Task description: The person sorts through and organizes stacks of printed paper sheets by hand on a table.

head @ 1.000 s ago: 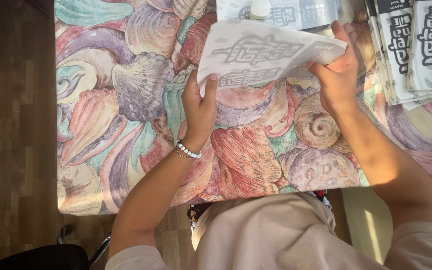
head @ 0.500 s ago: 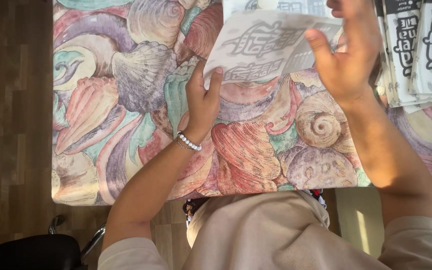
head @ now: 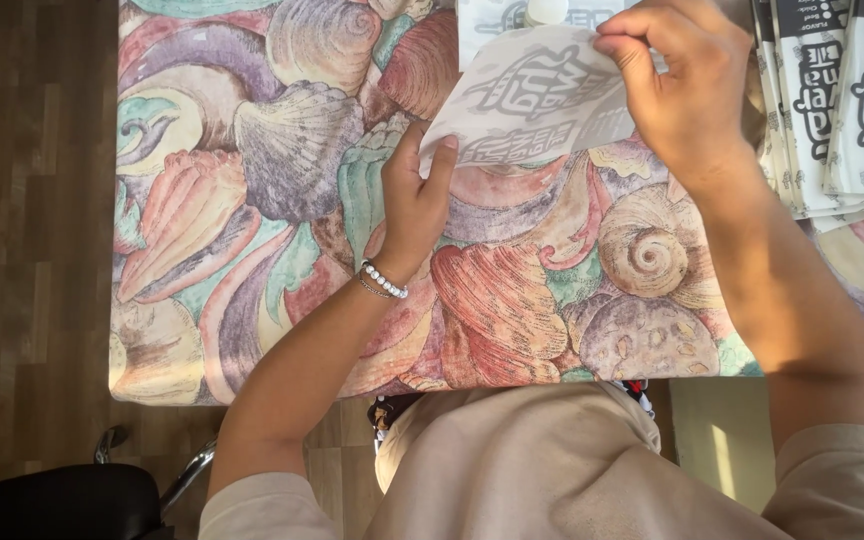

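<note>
A thin white paper sheet [head: 537, 105] with grey printing showing through is lifted over the table. My left hand [head: 414, 195], with a bead bracelet at the wrist, pinches its lower left edge. My right hand [head: 687, 85] grips the sheet's upper right part from above, fingers curled over it. The paper is slightly creased between the two hands.
The table carries a seashell-patterned cloth [head: 282, 200]. A stack of black-and-white printed paper bags [head: 837, 100] lies at the right. Another printed sheet and a white bottle cap [head: 546, 10] show at the top edge. Wooden floor and a black chair [head: 62, 500] are at the left.
My right hand has moved from the sheet's right edge up and over to its top, folding the paper leftward. My left hand has kept its hold on the lower left edge.
</note>
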